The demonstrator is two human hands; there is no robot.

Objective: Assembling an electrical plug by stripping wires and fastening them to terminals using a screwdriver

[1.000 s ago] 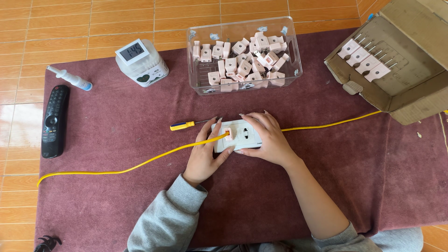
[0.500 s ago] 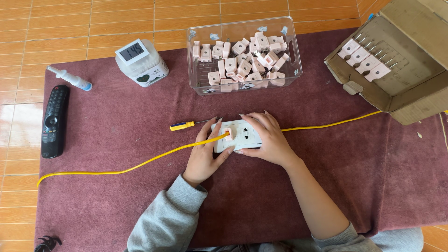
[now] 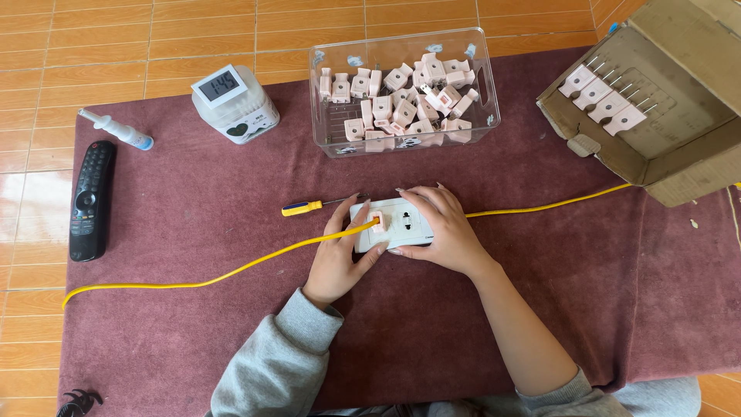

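White socket block (image 3: 401, 224) at frame centre on maroon mat (image 3: 193, 208), pink plug (image 3: 377, 222) seemingly pressed into it by left hand (image 3: 340, 259), fingers closed on it. Block is gripped by right hand (image 3: 444, 232). Yellow cable (image 3: 231, 272) crosses; screwdriver (image 3: 305, 207) just left; clear bin (image 3: 401, 93) above.
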